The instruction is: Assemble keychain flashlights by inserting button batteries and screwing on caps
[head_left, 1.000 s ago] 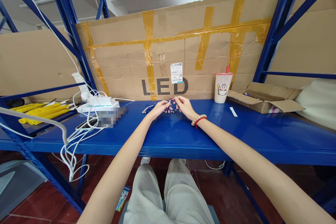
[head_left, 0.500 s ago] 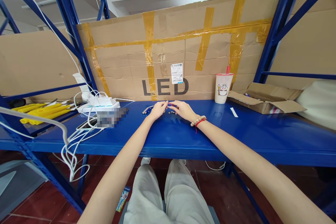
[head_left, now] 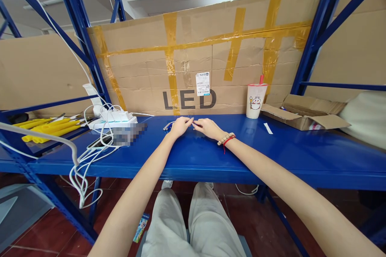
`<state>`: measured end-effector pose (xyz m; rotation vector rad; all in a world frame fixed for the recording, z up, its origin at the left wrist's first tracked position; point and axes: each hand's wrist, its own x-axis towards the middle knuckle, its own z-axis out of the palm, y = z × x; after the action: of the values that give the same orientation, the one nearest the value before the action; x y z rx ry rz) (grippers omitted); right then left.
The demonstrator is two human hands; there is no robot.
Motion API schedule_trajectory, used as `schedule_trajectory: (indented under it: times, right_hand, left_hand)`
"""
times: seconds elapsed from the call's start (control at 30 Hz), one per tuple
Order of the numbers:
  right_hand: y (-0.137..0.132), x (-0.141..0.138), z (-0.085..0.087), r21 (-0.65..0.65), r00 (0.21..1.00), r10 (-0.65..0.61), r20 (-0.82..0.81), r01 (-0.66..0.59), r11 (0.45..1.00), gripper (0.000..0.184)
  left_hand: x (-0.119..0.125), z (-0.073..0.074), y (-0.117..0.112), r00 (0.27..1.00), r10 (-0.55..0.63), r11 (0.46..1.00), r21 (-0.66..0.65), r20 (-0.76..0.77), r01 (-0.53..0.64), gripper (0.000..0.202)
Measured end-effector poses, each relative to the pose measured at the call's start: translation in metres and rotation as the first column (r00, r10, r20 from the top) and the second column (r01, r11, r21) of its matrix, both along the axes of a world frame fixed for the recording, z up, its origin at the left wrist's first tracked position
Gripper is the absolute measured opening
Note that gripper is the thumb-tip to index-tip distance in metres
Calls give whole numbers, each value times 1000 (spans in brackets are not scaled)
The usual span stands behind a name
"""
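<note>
Both my hands rest low on the blue metal shelf (head_left: 271,156), close together near the back. My left hand (head_left: 180,126) has its fingers curled and pinched on a thin wire-like piece that runs between the hands. My right hand (head_left: 207,127), with a bead bracelet and a red string at the wrist, lies over the small parts, its fingertips closed on the same thin red and purple piece (head_left: 196,123). A few small metal pieces (head_left: 167,125) lie just left of my left hand. What lies under my palms is hidden.
A taped cardboard sheet marked LED (head_left: 208,56) stands behind. A paper cup with a red straw (head_left: 256,100) and an open carton (head_left: 304,114) sit to the right. A white power strip with cables (head_left: 113,120) and yellow tools (head_left: 48,128) are on the left.
Both hands have come down from holding the small wired piece up in front of the cardboard and now lie low on the shelf, shifted slightly left.
</note>
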<state>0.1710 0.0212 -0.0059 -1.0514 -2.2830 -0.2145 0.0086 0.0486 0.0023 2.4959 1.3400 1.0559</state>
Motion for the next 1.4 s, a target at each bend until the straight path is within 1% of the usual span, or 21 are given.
schedule_trajectory:
  times: [0.1, 0.2, 0.27, 0.37, 0.47, 0.53, 0.63, 0.73, 0.8, 0.97, 1.07, 1.17, 1.27, 1.33, 1.4]
  right_hand:
    - [0, -4, -2, -26, 998, 7, -62, -8, 1000, 33]
    - [4, -4, -4, -49, 981, 88, -173, -97, 994, 36]
    - [7, -1, -4, -29, 963, 134, -233, -145, 989, 35]
    - [10, 3, -3, -11, 968, 140, -209, -146, 989, 32]
    - [8, 4, -2, -26, 981, 126, -148, -131, 991, 31]
    - [5, 3, -1, -36, 983, 121, -137, -127, 991, 31]
    - [2, 1, 1, -44, 984, 109, -139, -116, 992, 31]
    - [0, 0, 2, -16, 986, 81, -147, -84, 996, 29]
    - [1, -1, 3, 11, 985, 61, -164, -60, 998, 28]
    - [7, 0, 0, 38, 965, 21, -262, -11, 999, 26]
    - [8, 2, -2, 33, 951, -13, -308, 25, 999, 29]
    - [9, 4, -2, 46, 939, -37, -342, 56, 997, 30]
    - [9, 5, -3, 56, 938, -48, -344, 72, 996, 31]
    - [9, 5, -2, 61, 934, -75, -349, 102, 993, 31]
    - [9, 5, -2, 42, 928, -133, -347, 157, 987, 30]
  left_hand:
    - [1, 0, 0, 998, 10, 1000, -25, 66, -8, 52]
    - [1, 2, 0, 993, 6, 1000, -26, 117, -3, 49]
    - [1, 3, -1, 993, 2, 1000, -11, 117, -1, 45]
    - [0, 5, -5, 998, 36, 999, 19, 56, -37, 41]
    - [-1, 7, -11, 994, 98, 994, 46, -39, -96, 42]
    - [-1, 8, -14, 990, 114, 993, 50, -82, -110, 43]
    - [0, 8, -16, 989, 116, 993, 49, -93, -111, 45]
    - [1, 8, -16, 991, 116, 992, 53, -68, -112, 45]
    - [2, 8, -15, 995, 92, 995, 55, -47, -89, 45]
    - [5, 3, -8, 998, -48, 998, 37, 33, 47, 38]
    - [5, 0, -4, 996, -67, 998, -8, 56, 68, 35]
    - [5, -2, -2, 995, -85, 995, -56, 51, 88, 34]
    - [5, -3, -3, 991, -125, 990, -57, 41, 127, 33]
    - [6, -3, -5, 989, -147, 988, -56, 4, 147, 33]
    - [7, -3, -7, 989, -140, 989, -60, -53, 136, 33]
